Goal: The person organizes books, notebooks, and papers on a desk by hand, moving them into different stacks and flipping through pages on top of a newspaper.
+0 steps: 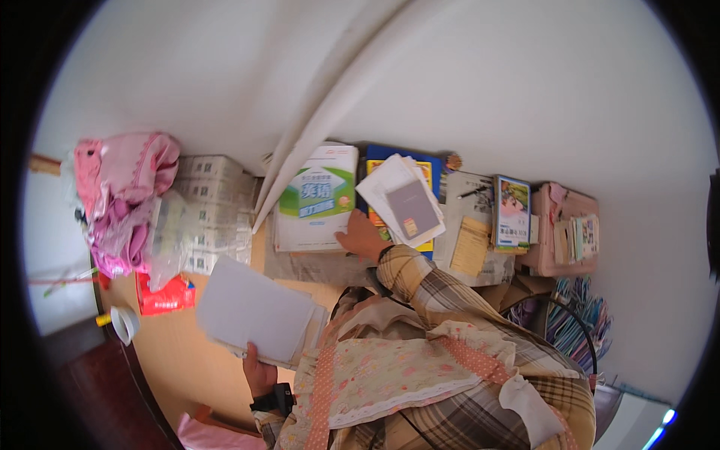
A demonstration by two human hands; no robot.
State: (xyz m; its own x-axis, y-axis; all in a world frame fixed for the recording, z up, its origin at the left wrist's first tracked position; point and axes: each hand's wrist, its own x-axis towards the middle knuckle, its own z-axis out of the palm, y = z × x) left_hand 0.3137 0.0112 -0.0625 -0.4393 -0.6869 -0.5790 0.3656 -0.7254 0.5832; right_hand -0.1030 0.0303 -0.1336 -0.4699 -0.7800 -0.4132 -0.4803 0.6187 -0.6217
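Observation:
My left hand (259,370) grips the lower edge of a stack of pale papers or thin books (251,306), its blank grey-white top sheet facing up. The stack is held over the wooden surface. At the lower right corner of a pile of books (315,232), my right hand (364,237) lies with its thumb over the top cover and fingers closed at the edge. That top book is white with a green and blue cover design. Right of this hand, loose white papers (382,184) and a grey notebook (412,208) lie on a yellow book (424,244) and a blue folder (379,152).
A pink container (544,260) with small books and a stack of picture-covered books (513,211) stand at the right, near a tan paper envelope (470,245). Plastic-covered boxes (214,202), pink bags (127,176) and a red packet (163,294) sit left. White pipes (315,124) cross behind.

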